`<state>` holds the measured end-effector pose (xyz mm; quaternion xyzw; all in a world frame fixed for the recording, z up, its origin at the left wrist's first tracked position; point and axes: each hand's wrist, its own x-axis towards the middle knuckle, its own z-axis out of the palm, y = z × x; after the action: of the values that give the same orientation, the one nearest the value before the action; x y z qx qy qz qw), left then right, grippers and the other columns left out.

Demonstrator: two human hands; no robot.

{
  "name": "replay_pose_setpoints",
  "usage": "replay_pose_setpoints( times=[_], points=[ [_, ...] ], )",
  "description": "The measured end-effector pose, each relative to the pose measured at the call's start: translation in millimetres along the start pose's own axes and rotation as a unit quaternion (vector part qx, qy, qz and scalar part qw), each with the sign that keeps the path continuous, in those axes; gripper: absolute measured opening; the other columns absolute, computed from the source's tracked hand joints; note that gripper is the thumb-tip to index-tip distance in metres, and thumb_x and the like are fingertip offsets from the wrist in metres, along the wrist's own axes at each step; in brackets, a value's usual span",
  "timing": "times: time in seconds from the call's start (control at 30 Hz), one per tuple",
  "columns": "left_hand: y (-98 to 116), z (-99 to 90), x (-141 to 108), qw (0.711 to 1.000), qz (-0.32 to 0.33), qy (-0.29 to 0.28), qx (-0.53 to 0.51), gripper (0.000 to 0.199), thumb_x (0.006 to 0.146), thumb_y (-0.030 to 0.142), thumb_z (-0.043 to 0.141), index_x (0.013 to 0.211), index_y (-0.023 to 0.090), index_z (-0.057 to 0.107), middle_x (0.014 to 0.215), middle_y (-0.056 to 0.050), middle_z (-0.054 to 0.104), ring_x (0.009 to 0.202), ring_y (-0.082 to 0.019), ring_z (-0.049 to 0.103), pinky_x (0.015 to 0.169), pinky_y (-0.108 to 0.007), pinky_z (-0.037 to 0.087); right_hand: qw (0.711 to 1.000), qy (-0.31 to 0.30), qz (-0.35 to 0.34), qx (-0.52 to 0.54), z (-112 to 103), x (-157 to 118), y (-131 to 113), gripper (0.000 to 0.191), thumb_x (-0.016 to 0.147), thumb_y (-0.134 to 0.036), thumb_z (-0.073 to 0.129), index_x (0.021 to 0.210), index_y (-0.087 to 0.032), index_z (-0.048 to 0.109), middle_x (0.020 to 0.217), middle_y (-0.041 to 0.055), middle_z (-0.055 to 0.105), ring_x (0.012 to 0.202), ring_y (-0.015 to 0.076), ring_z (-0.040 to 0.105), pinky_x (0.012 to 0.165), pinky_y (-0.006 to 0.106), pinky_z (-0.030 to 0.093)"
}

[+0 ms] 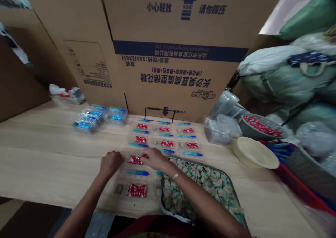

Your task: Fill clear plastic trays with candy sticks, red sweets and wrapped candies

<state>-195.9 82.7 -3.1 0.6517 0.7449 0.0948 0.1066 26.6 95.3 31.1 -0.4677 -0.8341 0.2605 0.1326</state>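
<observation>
Fingers curled narrow on the left hand [111, 163], nothing visibly held, just left of the crinkled red foil sachet [135, 160]. Sachet lies on a clear plastic tray [123, 196], near end; judged light, soft, slippery, best taken by its flat edge. Fingers narrow on the right hand [153, 159], tips touching the sachet's right end; grip cannot be told. Right: grey metal tray [161, 196] of pale green-and-cream pieces.

left hand [111, 163]: just left of red packet [135, 160] | right hand [153, 159]: fingertips touching packet | under both: clear tray [122, 176], blue sticks [138, 172] | near right: metal pan [160, 199], wrapped sweets [199, 185] | far: cardboard box [168, 27]
</observation>
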Motion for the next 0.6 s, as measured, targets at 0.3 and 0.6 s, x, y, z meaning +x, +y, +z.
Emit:
replay_pose_setpoints(
  times=[0.3, 0.6],
  points=[
    [61, 4.9, -19, 0.992, 0.092, 0.076, 0.027, 0.022, 0.079, 0.016, 0.046, 0.088, 0.017, 0.066, 0.095, -0.011, 0.065, 0.093, -0.026, 0.057, 0.081, -0.036, 0.044, 0.97, 0.095, 0.21, -0.073, -41, -112, 89, 0.015, 0.079, -0.021, 0.055, 0.073, -0.016, 0.068, 0.077, 0.0095, 0.068, 0.071, 0.0212, 0.062, 0.06, 0.027, 0.035],
    [182, 54.3, -43, 0.951, 0.285, -0.033, -0.114, 0.013, 0.074, 0.013, 0.057, 0.077, 0.018, 0.069, 0.088, -0.009, 0.064, 0.09, -0.025, 0.056, 0.08, -0.035, 0.043, 0.972, 0.13, 0.192, 0.036, -48, -139, 97, 0.008, 0.069, -0.013, 0.053, 0.064, -0.018, 0.057, 0.063, -0.0006, 0.059, 0.06, 0.0132, 0.053, 0.055, 0.023, 0.033]
  ],
)
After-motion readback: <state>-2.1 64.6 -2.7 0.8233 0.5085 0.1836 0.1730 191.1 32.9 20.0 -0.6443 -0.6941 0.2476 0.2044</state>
